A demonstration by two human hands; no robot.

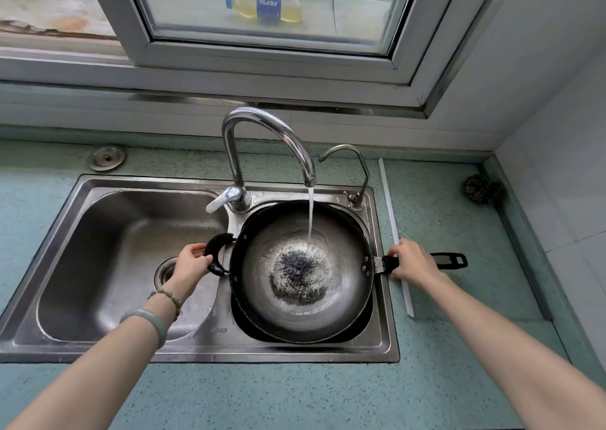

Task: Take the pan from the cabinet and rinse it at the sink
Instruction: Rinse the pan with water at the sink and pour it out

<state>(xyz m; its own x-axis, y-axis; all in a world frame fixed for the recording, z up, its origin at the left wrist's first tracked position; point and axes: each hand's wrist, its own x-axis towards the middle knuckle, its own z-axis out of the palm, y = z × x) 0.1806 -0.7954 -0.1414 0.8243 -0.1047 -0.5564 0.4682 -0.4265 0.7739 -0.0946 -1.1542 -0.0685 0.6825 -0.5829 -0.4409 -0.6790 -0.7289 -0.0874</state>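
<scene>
Water (310,211) is running from the tap (262,141) at the frame's centre, falling into the pan (301,270) and splashing just right of its dark, speckled middle. The pan is sitting in the right basin of the sink (137,347), filling almost the whole basin, with its rim roughly level. The left hand (191,264), at centre left, is gripping the pan's black loop handle (214,252), fingers curled shut around the curve, over the left basin near the drain (165,270). A bead bracelet and a pale bangle (151,323) are sitting on that wrist. The right hand (414,262), at centre right, is closing around the long handle (451,260), fingers wrapped fully over it, with the handle's end sticking out past the hand over the green counter (295,397). A white strip (392,229) is lying on the counter just beside the sink's right edge, passing under the right hand. A scourer (482,188) is resting at the right edge by the wall. Beyond the window (262,10), at top centre, a bottle (264,6) is lying on its side.
</scene>
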